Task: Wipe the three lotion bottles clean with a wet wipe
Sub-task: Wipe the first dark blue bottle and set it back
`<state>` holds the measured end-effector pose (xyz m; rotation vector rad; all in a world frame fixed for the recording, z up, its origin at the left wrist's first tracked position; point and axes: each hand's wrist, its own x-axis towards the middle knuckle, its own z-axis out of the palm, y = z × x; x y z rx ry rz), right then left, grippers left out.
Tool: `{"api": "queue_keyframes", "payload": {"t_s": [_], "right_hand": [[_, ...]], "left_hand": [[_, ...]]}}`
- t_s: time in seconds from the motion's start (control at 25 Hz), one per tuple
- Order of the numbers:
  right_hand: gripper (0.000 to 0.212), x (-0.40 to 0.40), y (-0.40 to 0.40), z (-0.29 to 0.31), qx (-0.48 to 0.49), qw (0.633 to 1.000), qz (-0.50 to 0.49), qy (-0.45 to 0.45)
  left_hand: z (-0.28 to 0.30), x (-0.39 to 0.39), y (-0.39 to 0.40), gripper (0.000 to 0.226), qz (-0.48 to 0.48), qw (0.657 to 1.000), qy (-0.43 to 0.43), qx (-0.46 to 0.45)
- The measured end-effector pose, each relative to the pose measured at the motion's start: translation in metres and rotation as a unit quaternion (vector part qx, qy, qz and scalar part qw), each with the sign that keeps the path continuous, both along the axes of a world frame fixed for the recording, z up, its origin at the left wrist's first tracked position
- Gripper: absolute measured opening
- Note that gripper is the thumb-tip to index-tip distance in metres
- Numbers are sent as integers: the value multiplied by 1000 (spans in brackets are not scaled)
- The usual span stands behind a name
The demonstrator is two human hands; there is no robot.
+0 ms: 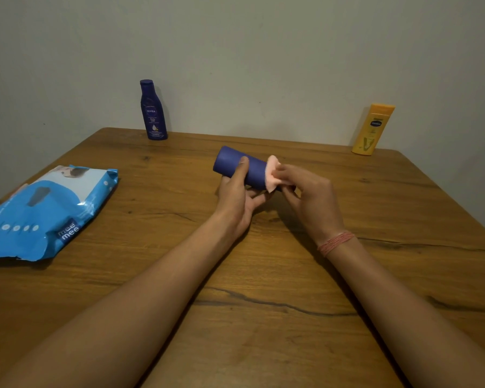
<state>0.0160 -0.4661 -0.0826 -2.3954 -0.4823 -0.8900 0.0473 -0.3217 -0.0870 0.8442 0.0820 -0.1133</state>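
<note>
Both bare forearms reach forward; left hand (237, 191) gripping a bottle (235, 166), thumb on top; right hand (310, 200) pinching a wipe (272, 173), thread band (335, 243) on wrist.

- Both forearms are bare, with no sleeves in view.
- The right hand (310, 197) has a thread bracelet (336, 242) of several thin pinkish-red strands looped around the wrist.
- The left hand (237, 197), left of the bracelet, wears nothing.

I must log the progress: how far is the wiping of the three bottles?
In hand: the left hand holds a dark blue bottle tilted while the right hand presses a pale pink wipe on it. The upright navy lotion bottle and yellow lotion bottle stand untouched by the wall; whether either was already wiped cannot be told.
</note>
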Motion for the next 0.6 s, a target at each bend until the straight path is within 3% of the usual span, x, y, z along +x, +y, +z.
{"api": "queue_keyframes", "payload": {"t_s": [0.16, 0.36, 0.44, 0.6], "right_hand": [[35, -2, 19, -3, -64, 997, 40, -4], [37, -4, 2, 5, -18, 999, -24, 24], [37, -5, 10, 3, -46, 999, 3, 3], [39, 0, 20, 0, -69, 997, 42, -14]], "left_hand": [[0, 5, 3, 51, -17, 996, 12, -86], [-2, 10, 8, 45, 15, 993, 9, -119], [-2, 7, 6, 46, -9, 995, 20, -101], [0, 3, 0, 55, -32, 999, -20, 23]]}}
